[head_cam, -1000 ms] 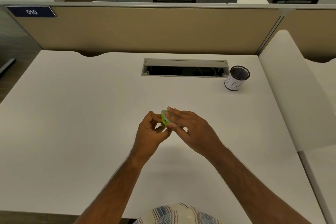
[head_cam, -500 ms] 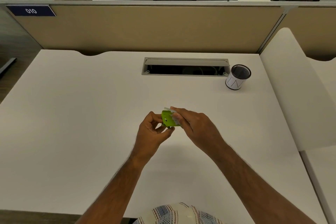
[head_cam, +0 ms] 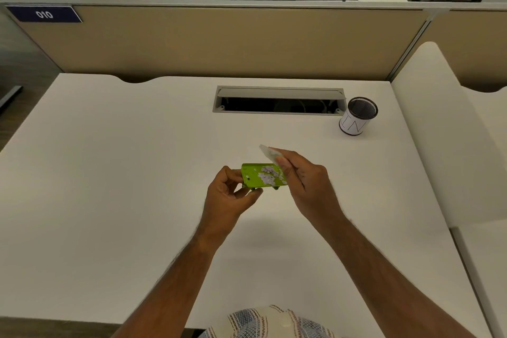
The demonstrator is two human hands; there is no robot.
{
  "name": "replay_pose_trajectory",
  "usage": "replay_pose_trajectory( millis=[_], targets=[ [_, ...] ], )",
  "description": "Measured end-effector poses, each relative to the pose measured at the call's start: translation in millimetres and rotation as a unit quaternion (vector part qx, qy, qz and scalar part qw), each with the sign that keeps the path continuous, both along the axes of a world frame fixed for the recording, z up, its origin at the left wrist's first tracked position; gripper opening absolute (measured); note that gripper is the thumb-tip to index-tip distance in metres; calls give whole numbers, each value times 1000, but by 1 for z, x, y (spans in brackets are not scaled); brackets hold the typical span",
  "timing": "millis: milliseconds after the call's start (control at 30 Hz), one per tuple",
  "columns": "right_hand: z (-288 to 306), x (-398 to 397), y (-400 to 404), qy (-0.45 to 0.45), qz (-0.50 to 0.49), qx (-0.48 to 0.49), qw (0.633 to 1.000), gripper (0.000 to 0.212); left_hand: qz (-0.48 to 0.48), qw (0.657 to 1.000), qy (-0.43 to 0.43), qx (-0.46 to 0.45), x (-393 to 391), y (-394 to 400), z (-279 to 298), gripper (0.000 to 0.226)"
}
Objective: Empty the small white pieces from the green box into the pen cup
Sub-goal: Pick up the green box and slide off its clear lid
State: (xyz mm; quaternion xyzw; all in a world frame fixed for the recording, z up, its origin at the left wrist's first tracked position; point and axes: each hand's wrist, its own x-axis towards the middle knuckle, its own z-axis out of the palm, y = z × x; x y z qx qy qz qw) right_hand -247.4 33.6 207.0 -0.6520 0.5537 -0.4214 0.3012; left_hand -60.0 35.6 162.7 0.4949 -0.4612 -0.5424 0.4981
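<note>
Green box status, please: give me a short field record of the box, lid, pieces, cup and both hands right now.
green box: open, held above the desk by the left hand
lid: clear, lifted up, pinched by the right hand
white pieces: inside the box, none poured yet
pen cup: upright at the desk's far right, apart from both hands
</note>
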Motion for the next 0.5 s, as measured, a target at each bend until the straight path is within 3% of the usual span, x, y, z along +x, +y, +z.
replay_pose_trajectory(
  millis=[367, 500],
  targets=[
    [13, -6, -1, -99, -43, -29, 994, 28, 7, 1000, 15, -1, -1, -2, 1, 35],
    [3, -14, -10, -171, -102, -5, 980, 24, 12, 1000, 14, -4, -1, -3, 0, 36]
  ],
)
